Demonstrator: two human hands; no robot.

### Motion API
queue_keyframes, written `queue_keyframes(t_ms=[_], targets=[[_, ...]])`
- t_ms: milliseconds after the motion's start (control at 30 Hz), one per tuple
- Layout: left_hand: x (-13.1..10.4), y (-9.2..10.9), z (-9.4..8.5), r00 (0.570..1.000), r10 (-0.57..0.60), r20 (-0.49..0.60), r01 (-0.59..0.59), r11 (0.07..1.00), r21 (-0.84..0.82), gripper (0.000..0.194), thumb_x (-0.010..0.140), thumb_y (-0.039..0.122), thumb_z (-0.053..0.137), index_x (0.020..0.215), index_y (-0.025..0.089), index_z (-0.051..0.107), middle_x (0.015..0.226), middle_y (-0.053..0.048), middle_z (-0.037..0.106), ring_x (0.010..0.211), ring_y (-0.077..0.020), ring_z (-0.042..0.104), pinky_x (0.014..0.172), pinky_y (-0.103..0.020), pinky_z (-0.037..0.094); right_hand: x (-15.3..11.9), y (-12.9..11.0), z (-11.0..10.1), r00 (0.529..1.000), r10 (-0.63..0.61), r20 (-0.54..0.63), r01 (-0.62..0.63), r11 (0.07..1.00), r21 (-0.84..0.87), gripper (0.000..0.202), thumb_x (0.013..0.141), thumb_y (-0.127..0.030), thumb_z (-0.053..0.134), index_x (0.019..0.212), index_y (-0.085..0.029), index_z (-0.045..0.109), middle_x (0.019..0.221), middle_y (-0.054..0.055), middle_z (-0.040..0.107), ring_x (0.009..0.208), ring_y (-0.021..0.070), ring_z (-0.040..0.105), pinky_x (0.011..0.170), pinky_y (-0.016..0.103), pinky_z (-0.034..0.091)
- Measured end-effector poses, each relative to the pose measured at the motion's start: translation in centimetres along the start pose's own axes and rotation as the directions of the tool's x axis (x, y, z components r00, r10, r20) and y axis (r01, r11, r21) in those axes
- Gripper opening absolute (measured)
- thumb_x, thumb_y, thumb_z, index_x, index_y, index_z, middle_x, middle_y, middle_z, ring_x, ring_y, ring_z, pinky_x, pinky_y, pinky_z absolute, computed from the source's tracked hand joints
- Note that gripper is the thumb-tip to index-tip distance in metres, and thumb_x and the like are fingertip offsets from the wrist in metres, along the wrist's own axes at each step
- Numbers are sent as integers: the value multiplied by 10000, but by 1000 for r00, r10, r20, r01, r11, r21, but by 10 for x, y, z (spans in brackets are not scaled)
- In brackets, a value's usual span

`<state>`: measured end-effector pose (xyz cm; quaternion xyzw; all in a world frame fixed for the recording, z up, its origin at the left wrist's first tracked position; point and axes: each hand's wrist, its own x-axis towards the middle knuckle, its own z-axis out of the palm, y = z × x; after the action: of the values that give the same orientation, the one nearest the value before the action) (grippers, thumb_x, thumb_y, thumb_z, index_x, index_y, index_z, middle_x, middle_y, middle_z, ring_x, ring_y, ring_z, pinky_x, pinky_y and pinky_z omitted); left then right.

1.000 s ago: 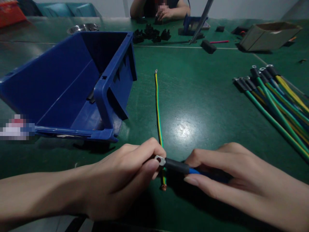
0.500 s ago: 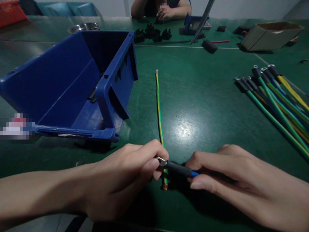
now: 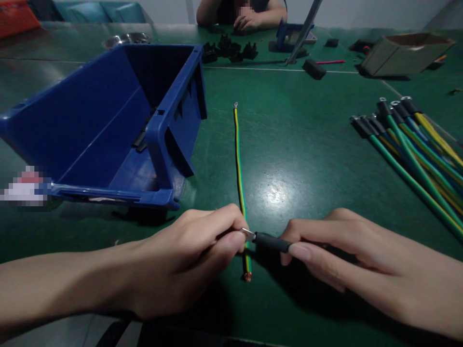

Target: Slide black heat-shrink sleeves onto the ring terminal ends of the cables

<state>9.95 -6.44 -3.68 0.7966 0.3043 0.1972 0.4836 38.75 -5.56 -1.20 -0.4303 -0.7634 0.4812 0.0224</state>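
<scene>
My left hand [image 3: 202, 255] pinches the flat end of a metal cable lug [image 3: 249, 234] between thumb and forefinger. A black sleeve [image 3: 272, 241] extends right from the lug, tilted slightly down. The thumb and fingers of my right hand [image 3: 336, 255] are closed on the sleeve's right end; whatever lies beyond it is hidden by the hand. Under the lug, a yellow-green wire [image 3: 238, 159] runs lengthwise along the table, with a small metal terminal at its far tip and bare copper strands at its near tip. My left fingers cover part of this wire.
To the left stands a blue bin [image 3: 104, 120] with a few black tubes [image 3: 140, 140] inside. Several sleeved cables [image 3: 415, 140] lie at the right. Farther back are black plastic parts [image 3: 227, 48], a metal post [image 3: 306, 31], a box [image 3: 407, 55] and a seated person [image 3: 253, 14].
My right thumb and fingers have shifted onto the end of the black sleeve, and the blue piece that showed there is now hidden. Both hands have risen slightly; the lug has turned more edge-on.
</scene>
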Motion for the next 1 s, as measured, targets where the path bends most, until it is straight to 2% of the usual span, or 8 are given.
queue_keyframes(t_ms=[133,300,500,667,800,1000], targets=[[4,4,1,1000,-5,-29,3,999,-43,275,1179,238,392,936,218,520,800,52,544,682,-115,520,646,-236,417,-1,1,-2,999,-15,-51,11,998,-67,390,1099,-622,540,1094,-372,839,848,-12,758,813,184,714,715,275,531],[3,9,1,995,-84,-43,81,993,-87,267,1164,281,405,932,224,525,781,53,528,661,-121,496,627,-245,398,-2,6,0,987,-101,-124,92,993,-79,290,1063,-617,646,1108,-401,834,866,-9,782,795,191,706,569,252,485],[2,12,1,977,-209,-32,206,976,-76,281,1163,371,388,978,237,552,752,50,518,635,-143,472,604,-266,377,-1,8,3,974,-128,-185,114,990,-86,262,1045,-622,689,1094,-406,829,873,-22,798,777,182,697,617,258,514],[2,10,3,980,-196,-32,193,978,-80,299,1173,358,360,967,235,539,762,54,518,639,-138,474,604,-273,375,5,6,8,985,-111,-129,106,993,-42,260,1076,-588,655,1078,-390,823,835,-30,783,773,168,681,623,242,489],[2,11,5,982,-165,-90,156,983,-100,294,1171,293,342,941,231,514,799,64,536,671,-120,480,639,-261,394,10,3,9,997,-44,-68,50,996,80,321,1077,-620,630,1032,-353,803,807,-27,747,785,178,676,665,256,502],[3,16,8,958,-252,-135,238,965,-113,353,1188,376,309,946,233,523,783,49,536,679,-144,496,657,-301,397,21,2,9,992,-100,-72,113,972,204,303,1102,-547,646,1011,-274,740,666,-66,570,592,117,498,554,231,386]])
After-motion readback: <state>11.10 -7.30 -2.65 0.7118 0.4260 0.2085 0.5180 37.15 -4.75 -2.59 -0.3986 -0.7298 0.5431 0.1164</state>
